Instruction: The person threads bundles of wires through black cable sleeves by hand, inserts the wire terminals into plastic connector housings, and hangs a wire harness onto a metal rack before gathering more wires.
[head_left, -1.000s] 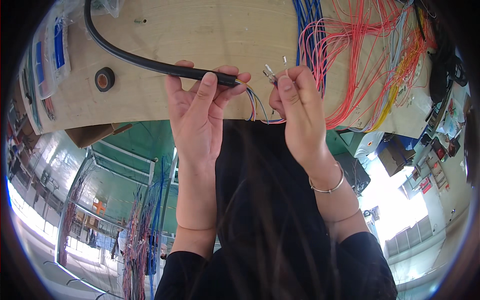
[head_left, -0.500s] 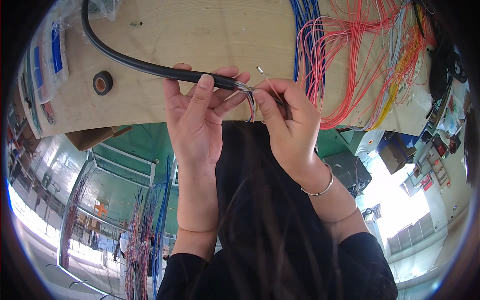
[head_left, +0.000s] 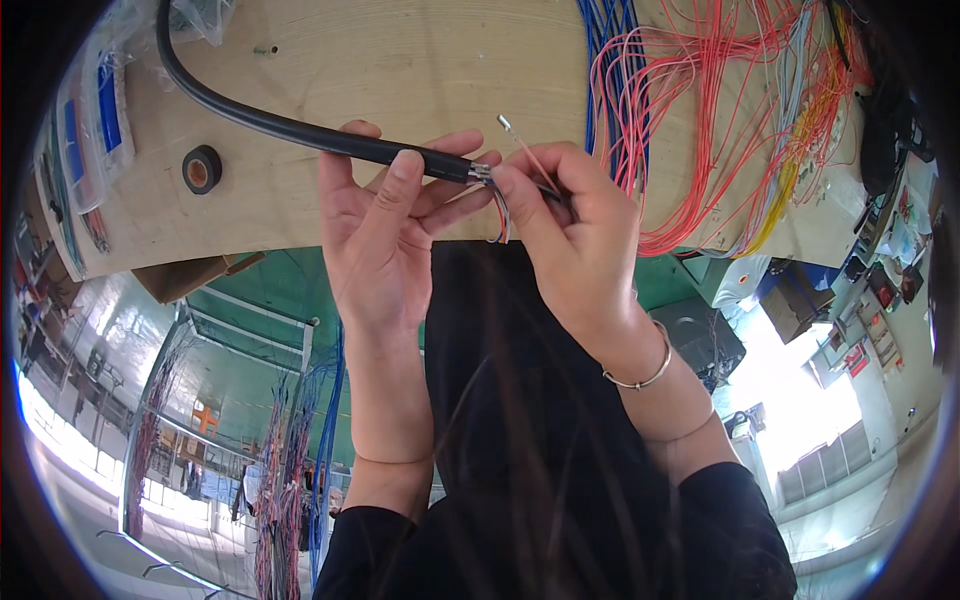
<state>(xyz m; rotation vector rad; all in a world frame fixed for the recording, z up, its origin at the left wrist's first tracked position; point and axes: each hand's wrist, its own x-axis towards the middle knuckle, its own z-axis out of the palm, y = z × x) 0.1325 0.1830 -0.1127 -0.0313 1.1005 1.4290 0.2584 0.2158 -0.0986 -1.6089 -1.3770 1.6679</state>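
Note:
A thick black cable (head_left: 270, 122) curves in from the far left and ends between my hands. My left hand (head_left: 385, 225) grips it near its end, thumb on top and fingers beneath. Thin inner wires with metal ends (head_left: 480, 172) come out of the cable's mouth. Several coloured wires (head_left: 502, 215) hang down below them. My right hand (head_left: 575, 220) pinches at these wire ends with thumb and forefinger; its fingertips partly hide what they hold. A thin pink wire with a metal terminal (head_left: 505, 123) sticks up from the right hand, and a dark piece shows inside its curled fingers.
A black tape roll (head_left: 202, 169) lies on the wooden table (head_left: 400, 60) at the left, near clear bins with blue parts (head_left: 108, 105). Bundles of blue wires (head_left: 615, 60) and red wires (head_left: 705, 120) cover the right side. A cardboard box (head_left: 190, 278) stands below the table's front edge.
Both hands have shifted slightly to the left with the cable. More of the metal wire ends now show at the cable's mouth, and the pink wire's terminal has moved left and up.

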